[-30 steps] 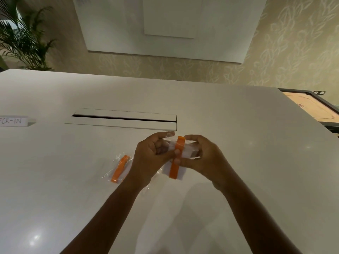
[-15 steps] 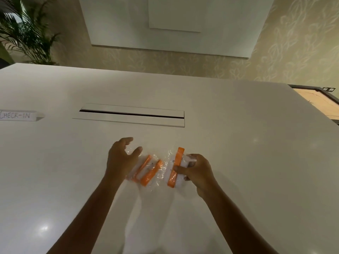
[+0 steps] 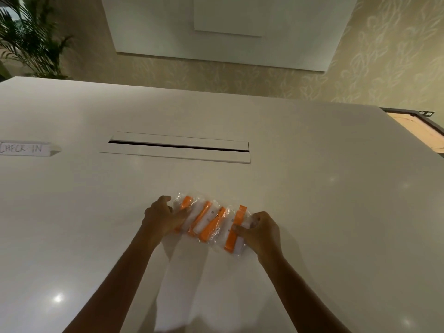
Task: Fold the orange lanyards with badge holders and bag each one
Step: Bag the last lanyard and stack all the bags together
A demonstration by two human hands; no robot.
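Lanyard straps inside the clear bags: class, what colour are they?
Orange lanyard straps, clearest in the head view.

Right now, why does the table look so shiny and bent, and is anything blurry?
Head view: small bright spots of glare dot the glossy white table, the strongest near the bottom left; the wide-angle lens bows the table's far edge; both forearms cast soft shadows toward the camera; the left hand, right hand and bagged orange lanyards are slightly soft; the CHECK-IN sign stays readable.

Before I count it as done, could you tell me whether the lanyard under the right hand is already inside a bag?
Bagged: clear crinkled plastic surrounds the folded orange lanyard under the right hand. Whether the bag is sealed cannot be told.
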